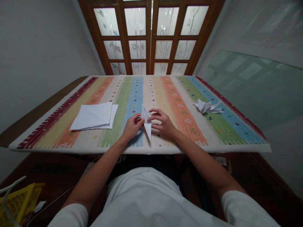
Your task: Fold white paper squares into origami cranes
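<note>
A partly folded white paper piece [147, 123] stands between my two hands over the striped tablecloth [180, 107], its narrow tip pointing toward me. My left hand [132, 126] pinches its left side with thumb and fingers closed. On the other side, my right hand [163, 123] grips it with the fingers curled over the top fold. Both hands hover near the table's front edge.
A stack of white paper sheets [94, 116] lies to the left on the cloth. Finished folded white paper figures [207, 107] sit to the right. A wooden glazed door [151, 34] stands behind the table. A yellow object [17, 201] lies low at the left.
</note>
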Motion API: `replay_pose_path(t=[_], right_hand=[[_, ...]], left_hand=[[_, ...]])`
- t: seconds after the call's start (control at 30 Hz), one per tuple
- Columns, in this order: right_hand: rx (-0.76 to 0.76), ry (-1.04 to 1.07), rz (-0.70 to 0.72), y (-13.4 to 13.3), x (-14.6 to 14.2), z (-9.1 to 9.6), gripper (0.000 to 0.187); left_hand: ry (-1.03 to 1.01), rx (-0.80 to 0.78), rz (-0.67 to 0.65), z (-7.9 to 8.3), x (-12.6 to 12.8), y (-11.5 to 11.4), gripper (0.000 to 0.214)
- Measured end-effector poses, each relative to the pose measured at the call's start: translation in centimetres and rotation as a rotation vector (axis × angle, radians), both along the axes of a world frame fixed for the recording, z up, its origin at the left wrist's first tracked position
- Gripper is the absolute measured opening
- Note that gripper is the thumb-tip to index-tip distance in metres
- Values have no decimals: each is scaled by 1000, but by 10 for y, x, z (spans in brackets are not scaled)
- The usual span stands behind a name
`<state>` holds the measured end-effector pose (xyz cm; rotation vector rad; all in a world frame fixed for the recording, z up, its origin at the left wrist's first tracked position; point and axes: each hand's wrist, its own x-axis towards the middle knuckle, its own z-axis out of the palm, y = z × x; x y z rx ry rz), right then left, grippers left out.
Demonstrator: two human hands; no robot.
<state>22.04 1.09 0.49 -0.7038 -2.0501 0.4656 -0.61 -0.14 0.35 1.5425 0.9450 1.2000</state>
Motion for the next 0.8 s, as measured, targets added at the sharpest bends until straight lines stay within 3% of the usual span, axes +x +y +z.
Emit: replay_pose_path(t=[0.13, 0.3, 0.43, 0.6, 0.8], right_hand=[[-144, 79, -1, -1, -2, 4, 15], [-407, 309, 8, -2, -9, 3, 32], [-534, 417, 15, -2, -11, 2, 52], [-602, 375, 63, -1, -12, 2, 47], [-763, 418, 99, -1, -10, 5, 44]], left_hand=[[9, 14, -20, -3, 0, -1, 43], [70, 106, -40, 0, 0, -5, 38], [108, 127, -8, 4, 1, -9, 45], [143, 100, 48, 4, 1, -9, 42], [-7, 21, 128, 2, 2, -7, 54]])
